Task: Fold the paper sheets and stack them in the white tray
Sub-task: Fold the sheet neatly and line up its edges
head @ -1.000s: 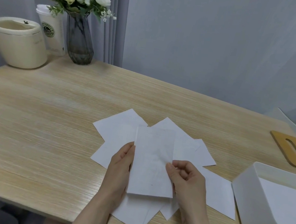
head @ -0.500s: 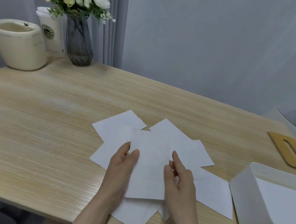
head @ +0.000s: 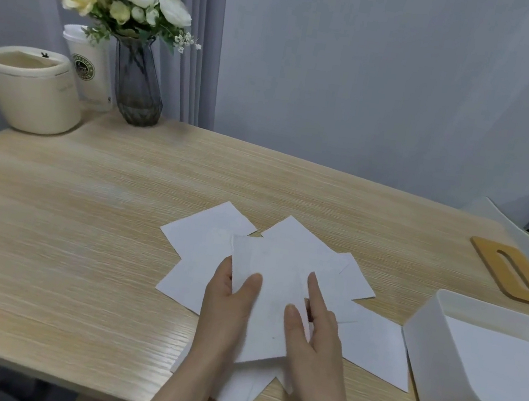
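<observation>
Paper sheet on top [head: 269, 305]: lay flat on the fanned loose sheets [head: 211, 240], between both hands.
Left hand [head: 226, 301]: thumb pinched the sheet's near-left edge.
Right hand [head: 312, 326]: fingers spread, pressing its right side flat.
Handling: probably light, limp, slides easily; best taken at an edge or corner.
White tray [head: 422, 333]: just right of the right hand.
</observation>
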Tool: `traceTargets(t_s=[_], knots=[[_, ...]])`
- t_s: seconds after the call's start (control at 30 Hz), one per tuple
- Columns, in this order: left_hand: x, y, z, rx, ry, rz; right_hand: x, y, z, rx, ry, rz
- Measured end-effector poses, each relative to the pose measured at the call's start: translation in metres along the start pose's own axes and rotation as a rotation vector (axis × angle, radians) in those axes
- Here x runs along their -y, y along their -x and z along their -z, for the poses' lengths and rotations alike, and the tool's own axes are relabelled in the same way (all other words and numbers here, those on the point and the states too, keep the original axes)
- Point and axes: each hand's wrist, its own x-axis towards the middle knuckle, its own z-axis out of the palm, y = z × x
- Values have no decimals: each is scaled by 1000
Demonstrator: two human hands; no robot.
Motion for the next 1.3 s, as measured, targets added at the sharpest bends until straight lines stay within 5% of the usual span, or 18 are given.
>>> traceTargets(t_s=[0.37,0.47,0.77,1.1,1.3], knots=[[2,14,-20,-241,269,5,-8,23,-7,-105,-361,-16],[-1,19,-21,-184,321,23,-8,21,-3,-107,-357,-1],[-9,5,20,-59,-72,-17,-4,-3,37,-9,-212,13],[-2,20,0,-121,43,-9,-7,6,47,-89,-276,-1],[-13,25,-5,39,-30,4,6,9,72,-223,-206,66]])
